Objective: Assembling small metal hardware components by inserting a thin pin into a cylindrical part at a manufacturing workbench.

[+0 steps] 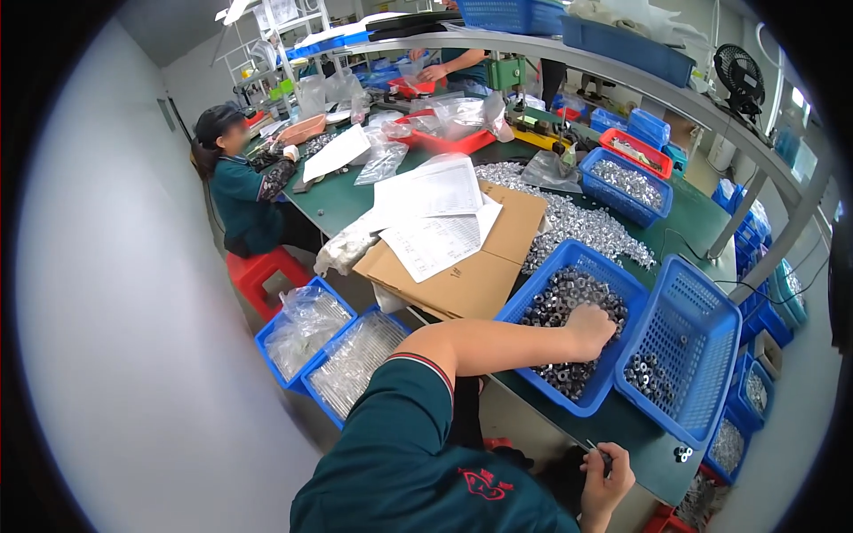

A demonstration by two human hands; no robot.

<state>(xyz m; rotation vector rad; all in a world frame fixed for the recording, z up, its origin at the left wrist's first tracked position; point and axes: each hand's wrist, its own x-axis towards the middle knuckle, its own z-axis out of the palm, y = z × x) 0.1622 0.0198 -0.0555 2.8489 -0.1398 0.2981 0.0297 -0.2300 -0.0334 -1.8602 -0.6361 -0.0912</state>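
My left hand (590, 332) reaches into a blue plastic basket (511, 313) with its fingers curled. Around it lie many small dark and silver ring-shaped metal parts (569, 302); what the fingers hold, if anything, is hidden. My right hand (608, 475) is held low, just off the table's near edge. It pinches a thin pointed metal rod (592, 445) with a small dark piece at the fingers. Between and beyond the hands, a second blue basket (702, 324) stands tilted, with a smaller heap of similar parts (649, 377) in its near left corner.
Left of the baskets, papers (435, 233) lie on flat cardboard (489, 275). Loose silver parts (582, 222) cover the table behind. Two blue bins (306, 382) sit at lower left. A co-worker (244, 182) sits at far left on a red stool (267, 275). A shelf (533, 44) crosses overhead.
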